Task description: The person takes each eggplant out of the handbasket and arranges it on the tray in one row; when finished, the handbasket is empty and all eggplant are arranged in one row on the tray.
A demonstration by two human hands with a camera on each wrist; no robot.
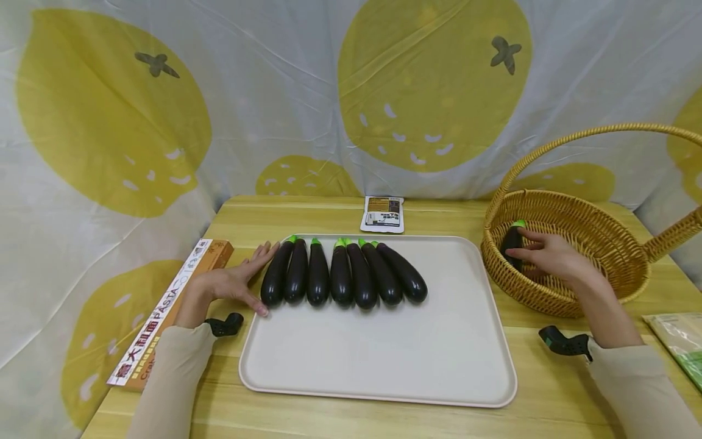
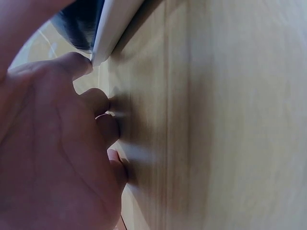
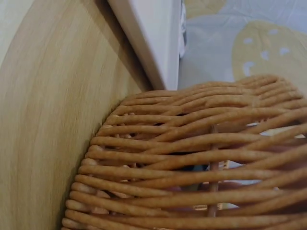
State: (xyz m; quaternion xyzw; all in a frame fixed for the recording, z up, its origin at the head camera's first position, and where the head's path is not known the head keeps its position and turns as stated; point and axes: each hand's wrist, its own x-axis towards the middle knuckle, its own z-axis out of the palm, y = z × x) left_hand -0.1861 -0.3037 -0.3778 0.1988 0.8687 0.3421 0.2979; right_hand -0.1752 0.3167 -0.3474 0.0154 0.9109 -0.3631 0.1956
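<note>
Several dark eggplants with green stem ends lie side by side along the back left of a white tray. My left hand rests at the tray's left edge, fingers spread and thumb over the rim. In the left wrist view, the fingertips of the left hand meet the wooden tabletop beside the tray wall. At the right, my right hand reaches into a wicker basket and grips another eggplant between thumb and fingers. The basket's woven side hides most of that hand in the right wrist view.
A pasta box lies left of the tray, under the left forearm. Behind the tray sits a small printed packet by the lemon-patterned cloth. The basket's tall handle arches over it. A plastic bag lies at the right edge.
</note>
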